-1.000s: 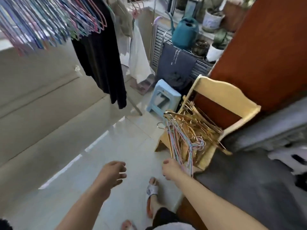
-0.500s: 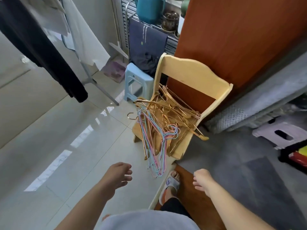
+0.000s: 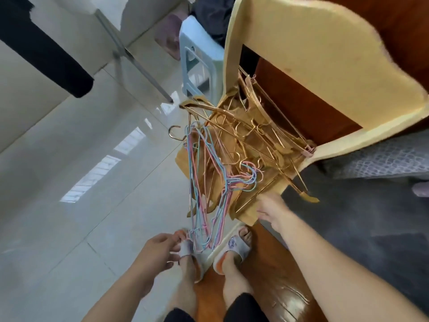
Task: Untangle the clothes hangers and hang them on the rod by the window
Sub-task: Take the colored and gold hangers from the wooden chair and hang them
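A tangled pile of gold hangers (image 3: 250,135) fills the seat of a pale yellow chair (image 3: 301,43). A bunch of pink and blue wire hangers (image 3: 209,182) hangs off the seat's front edge down toward my feet. My left hand (image 3: 160,249) is low beside the bottom ends of the pastel hangers, with loosely curled fingers that grip nothing. My right hand (image 3: 271,210) reaches to the front corner of the seat, fingers extended, holding nothing. The rod is out of view.
A light blue stool (image 3: 197,49) stands left of the chair. A black garment (image 3: 46,59) hangs at the upper left above a metal rack leg (image 3: 139,66). A brown wooden panel (image 3: 301,101) stands behind the chair, and a grey mat (image 3: 348,228) lies to the right.
The view has dropped and closed in on the chair. Both hands have moved forward: the left to the hanging pastel hangers, the right to the seat's front corner.
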The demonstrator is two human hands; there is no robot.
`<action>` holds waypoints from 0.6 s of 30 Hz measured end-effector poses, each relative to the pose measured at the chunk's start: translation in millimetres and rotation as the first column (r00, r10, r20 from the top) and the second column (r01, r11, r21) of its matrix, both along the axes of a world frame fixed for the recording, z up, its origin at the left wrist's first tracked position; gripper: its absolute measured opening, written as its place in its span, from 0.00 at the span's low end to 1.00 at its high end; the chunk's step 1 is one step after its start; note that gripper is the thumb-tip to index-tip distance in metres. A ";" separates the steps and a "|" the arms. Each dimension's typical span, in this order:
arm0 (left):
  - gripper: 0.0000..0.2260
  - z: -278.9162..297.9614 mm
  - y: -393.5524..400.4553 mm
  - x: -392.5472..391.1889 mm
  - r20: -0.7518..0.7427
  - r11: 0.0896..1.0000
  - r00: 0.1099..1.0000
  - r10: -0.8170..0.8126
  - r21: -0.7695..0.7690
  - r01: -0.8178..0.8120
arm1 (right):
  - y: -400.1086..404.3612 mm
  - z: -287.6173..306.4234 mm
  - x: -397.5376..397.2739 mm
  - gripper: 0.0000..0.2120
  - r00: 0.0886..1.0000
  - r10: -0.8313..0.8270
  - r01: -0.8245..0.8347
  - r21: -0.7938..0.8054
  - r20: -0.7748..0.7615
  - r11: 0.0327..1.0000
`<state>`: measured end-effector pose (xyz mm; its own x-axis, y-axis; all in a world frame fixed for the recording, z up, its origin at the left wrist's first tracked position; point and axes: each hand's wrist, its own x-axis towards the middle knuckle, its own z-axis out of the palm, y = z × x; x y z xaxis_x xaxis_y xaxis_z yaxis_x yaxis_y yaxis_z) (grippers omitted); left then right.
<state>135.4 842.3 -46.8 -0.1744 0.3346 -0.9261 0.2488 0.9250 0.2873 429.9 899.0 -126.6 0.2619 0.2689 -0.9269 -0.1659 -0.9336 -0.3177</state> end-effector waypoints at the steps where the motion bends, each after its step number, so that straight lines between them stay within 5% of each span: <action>1: 0.08 -15.0 4.1 -0.5 -0.006 1.000 1.000 -0.015 -0.010 0.015 | 14.5 -14.6 0.6 0.18 1.000 -0.016 0.016 0.015 0.003 1.000; 7: 0.06 -87.3 25.4 -9.7 -0.041 0.996 0.996 -0.078 -0.054 0.076 | 60.3 -74.1 -7.4 0.23 0.985 -0.163 0.161 -0.052 -0.050 0.986; 18: 0.08 -112.4 46.6 -22.0 -0.004 0.992 0.997 -0.080 -0.094 0.079 | 73.1 -88.1 -12.7 0.20 0.972 -0.223 0.228 -0.079 0.072 0.970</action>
<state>113.4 888.8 -159.2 -0.1584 0.2599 -0.9526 0.3243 0.9249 0.1984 417.2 972.2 -214.7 0.3649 0.1162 -0.9238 -0.3576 -0.8986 -0.2543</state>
